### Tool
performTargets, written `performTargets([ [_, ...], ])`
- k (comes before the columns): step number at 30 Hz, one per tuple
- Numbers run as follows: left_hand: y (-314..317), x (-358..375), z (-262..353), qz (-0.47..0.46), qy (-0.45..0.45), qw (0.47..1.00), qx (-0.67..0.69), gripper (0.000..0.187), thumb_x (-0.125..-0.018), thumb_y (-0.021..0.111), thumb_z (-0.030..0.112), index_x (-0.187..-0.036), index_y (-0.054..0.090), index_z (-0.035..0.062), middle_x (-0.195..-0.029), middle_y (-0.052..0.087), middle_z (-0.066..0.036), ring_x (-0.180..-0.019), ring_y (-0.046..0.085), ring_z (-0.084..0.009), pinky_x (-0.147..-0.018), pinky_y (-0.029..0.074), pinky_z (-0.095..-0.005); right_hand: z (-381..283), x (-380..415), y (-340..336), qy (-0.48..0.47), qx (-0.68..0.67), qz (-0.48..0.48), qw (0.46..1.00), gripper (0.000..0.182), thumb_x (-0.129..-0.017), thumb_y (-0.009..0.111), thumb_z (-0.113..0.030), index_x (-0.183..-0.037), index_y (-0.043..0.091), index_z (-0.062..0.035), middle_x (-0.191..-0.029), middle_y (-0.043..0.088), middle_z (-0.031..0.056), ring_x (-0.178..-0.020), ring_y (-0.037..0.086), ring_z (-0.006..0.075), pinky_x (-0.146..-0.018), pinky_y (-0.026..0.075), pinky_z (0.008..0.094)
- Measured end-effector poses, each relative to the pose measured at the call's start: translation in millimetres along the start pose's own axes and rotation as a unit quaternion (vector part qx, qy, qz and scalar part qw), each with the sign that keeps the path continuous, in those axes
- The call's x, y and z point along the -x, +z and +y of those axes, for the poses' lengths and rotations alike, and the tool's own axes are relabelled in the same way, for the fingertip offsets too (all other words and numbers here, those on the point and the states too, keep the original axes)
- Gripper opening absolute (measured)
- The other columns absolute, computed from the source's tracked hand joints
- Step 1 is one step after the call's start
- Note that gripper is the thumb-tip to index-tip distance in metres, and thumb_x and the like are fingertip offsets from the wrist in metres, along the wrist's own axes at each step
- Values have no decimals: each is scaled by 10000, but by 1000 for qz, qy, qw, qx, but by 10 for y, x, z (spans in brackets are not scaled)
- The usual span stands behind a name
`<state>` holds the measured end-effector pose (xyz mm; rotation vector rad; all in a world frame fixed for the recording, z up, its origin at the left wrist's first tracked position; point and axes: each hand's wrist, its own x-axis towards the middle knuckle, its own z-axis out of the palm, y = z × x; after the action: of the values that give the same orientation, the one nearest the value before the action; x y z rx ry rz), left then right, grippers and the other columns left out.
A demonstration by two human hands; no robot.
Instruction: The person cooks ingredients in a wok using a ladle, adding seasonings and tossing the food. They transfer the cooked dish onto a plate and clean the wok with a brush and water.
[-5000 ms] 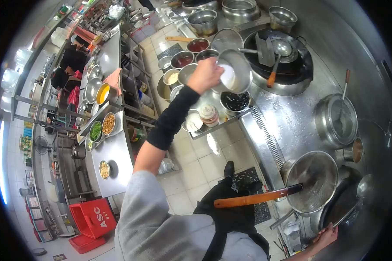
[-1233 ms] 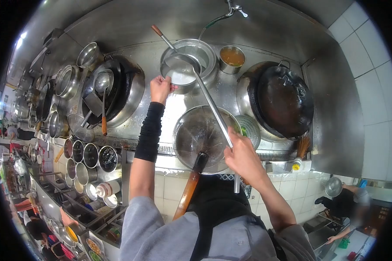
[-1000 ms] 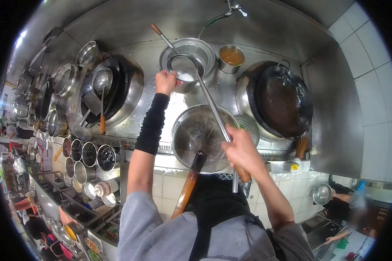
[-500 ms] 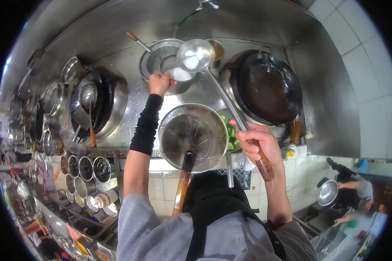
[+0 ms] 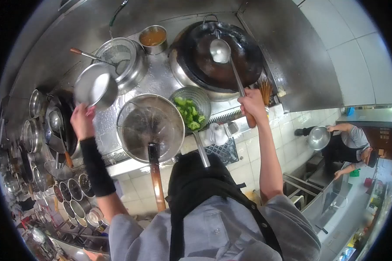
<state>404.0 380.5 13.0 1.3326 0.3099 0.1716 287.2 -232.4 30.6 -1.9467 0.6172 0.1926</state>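
Observation:
My left hand (image 5: 83, 121) pinches the near rim of a small steel pot (image 5: 83, 82) with a white substance inside. The pot is tilted and overlaps the front of a wide steel basin (image 5: 137, 69). Closed around a ladle's wooden grip, my right hand (image 5: 253, 103) is at the right of the stove. The ladle (image 5: 220, 45) reaches over a dark wok (image 5: 196, 61), a white lump in its bowl. Between my arms sit a wide round strainer (image 5: 130, 135) with a wooden handle and a perforated scoop (image 5: 180, 93) holding green broccoli (image 5: 189, 112).
A container of orange-brown liquid (image 5: 153, 37) stands behind the basin. Beside the wok is a bamboo brush (image 5: 265, 89). Pots and pans crowd the left. At far right, another person (image 5: 355, 139) holds a metal bowl (image 5: 319, 138).
My right hand has carried the ladle from over the small pot to over the dark wok. My left hand has moved the pot left and toward me. The view has swung right.

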Motion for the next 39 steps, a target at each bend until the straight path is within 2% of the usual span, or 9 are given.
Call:
performTargets([
  [5,-1020,1320,649,147,35,988,-33,121,-969,631,138,-952,641,18,-853,641,-53,-775,659,-135,-645,512,-222,529,-97,-135,-126,205,164,957,260,-740,608,-62,-904,652,134,-817,648,345,-849,633,549,-786,524,538],
  [6,-1162,1588,696,211,38,972,-95,123,-972,621,145,-940,645,28,-854,641,-47,-771,656,-137,-654,516,-231,750,-106,-283,-169,293,156,928,291,-751,619,-80,-960,667,116,-725,663,267,-762,667,482,-733,536,502],
  [9,-1304,2695,1043,398,20,914,-74,146,-978,589,151,-882,640,54,-872,648,-36,-751,639,-136,-636,507,-261,322,438,-388,28,-104,81,991,459,-816,703,-129,-1243,607,13,-821,609,25,-622,531,82,-497,416,249],
  [11,-1827,3282,1099,416,31,907,-57,162,-962,586,112,-814,593,47,-785,663,-93,-628,606,-137,-547,456,-248,437,69,-635,65,-167,-95,979,195,-864,666,-39,-1054,635,-13,-747,557,-5,-542,462,65,-449,342,210],
  [19,-3544,4624,1226,598,155,786,37,85,-888,617,23,-874,579,-51,-761,664,-164,-559,583,-128,-513,476,-222,642,-310,-129,103,-80,41,991,115,-832,639,3,-741,583,-38,-624,555,51,-476,497,141,-422,393,252],
  [25,-4462,4581,655,528,117,841,23,89,-936,576,48,-908,589,-36,-849,685,-231,-644,603,-150,-571,490,-238,613,-460,-69,98,-260,-91,956,154,-899,686,-88,-772,606,-54,-638,551,9,-514,487,96,-434,385,248],
  [29,-4665,4051,-70,516,61,853,42,70,-928,596,59,-943,586,-9,-828,685,-198,-683,659,-222,-635,535,-309,265,-97,407,13,94,66,993,114,-722,627,-7,-634,554,-7,-571,503,41,-468,444,134,-452,341,257],
  [33,-4850,3651,-555,502,8,863,59,138,-918,560,59,-795,588,4,-663,635,-118,-617,674,-231,-544,535,-352,302,-356,-128,150,-68,-114,980,166,-836,669,-65,-698,578,-57,-607,479,-18,-476,406,84,-433,316,250],
  [39,-5441,3851,-1099,434,7,895,106,99,-920,583,67,-836,552,25,-753,576,-65,-642,582,-179,-607,529,-327,189,-114,380,-14,-7,2,1000,218,-812,640,-95,-616,544,-96,-557,474,-4,-481,437,122,-461,322,286],
])
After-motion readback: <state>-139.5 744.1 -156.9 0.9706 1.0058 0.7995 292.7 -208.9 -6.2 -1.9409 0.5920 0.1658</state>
